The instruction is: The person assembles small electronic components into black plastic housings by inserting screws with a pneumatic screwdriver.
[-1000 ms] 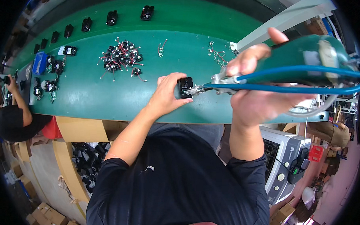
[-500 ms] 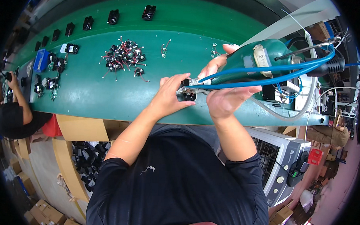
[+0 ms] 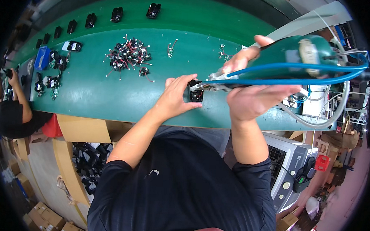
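Observation:
A small black plastic housing [image 3: 196,95] with red wires inside lies on the green bench near its front edge. My left hand [image 3: 175,95] steadies it from the left, index finger at its far end and thumb at its near end. My right hand [image 3: 248,103] is wrapped round a large green glue-gun-like tool [image 3: 276,55] fed by blue hoses [image 3: 292,82]. The tool lies tilted over the bench, its body blurred by motion. Its metal nozzle [image 3: 214,84] points left at the top of the housing; whether it touches I cannot tell.
Beyond the housing sits a pile of wired black parts [image 3: 130,56]. Similar housings [image 3: 117,14] line a green strip at the back. A blue tray [image 3: 42,58] stands far left, near another person [image 3: 14,113]. A grey appliance [image 3: 287,172] stands below the bench at right.
My right hand and the green tool have moved to the right, drawing the nozzle back and uncovering more of the housing. My left hand stays nearly in place.

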A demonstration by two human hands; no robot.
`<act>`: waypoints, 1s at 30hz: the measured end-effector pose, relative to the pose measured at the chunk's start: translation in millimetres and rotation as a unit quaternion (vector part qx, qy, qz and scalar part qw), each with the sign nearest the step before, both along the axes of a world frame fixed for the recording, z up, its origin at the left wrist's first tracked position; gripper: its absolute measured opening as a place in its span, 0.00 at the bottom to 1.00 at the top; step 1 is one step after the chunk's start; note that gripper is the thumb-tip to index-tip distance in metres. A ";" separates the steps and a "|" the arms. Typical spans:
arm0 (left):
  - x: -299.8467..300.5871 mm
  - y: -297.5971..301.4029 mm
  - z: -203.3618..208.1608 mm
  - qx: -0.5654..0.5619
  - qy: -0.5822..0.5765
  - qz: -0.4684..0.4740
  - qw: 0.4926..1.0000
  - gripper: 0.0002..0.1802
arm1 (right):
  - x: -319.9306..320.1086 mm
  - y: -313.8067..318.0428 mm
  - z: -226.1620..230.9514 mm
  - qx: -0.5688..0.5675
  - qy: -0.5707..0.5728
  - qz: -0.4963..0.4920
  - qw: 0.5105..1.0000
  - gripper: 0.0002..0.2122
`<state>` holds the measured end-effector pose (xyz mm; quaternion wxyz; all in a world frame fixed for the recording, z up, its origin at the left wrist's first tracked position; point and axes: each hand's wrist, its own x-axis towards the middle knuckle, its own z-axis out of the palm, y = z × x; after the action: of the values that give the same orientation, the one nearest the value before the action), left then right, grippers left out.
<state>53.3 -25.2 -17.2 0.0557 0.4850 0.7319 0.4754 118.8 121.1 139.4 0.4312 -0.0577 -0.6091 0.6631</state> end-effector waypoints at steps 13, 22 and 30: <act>-3.0 1.7 -8.4 0.020 -0.015 -0.012 1.000 0.55 | 3.3 22.7 31.5 0.059 0.057 0.068 0.994 0.55; -3.1 1.4 -5.1 0.016 -0.010 -0.016 1.000 0.54 | -3.7 -14.0 -23.1 -0.014 -0.036 -0.008 0.999 0.55; -1.2 2.0 -4.0 0.012 -0.026 -0.009 1.000 0.55 | 1.3 -11.1 -22.5 -0.011 -0.037 0.018 0.999 0.55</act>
<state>52.1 -23.2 -21.2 0.0730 0.4800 0.7197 0.4963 120.1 110.0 116.9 0.3956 -0.0758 -0.6181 0.6750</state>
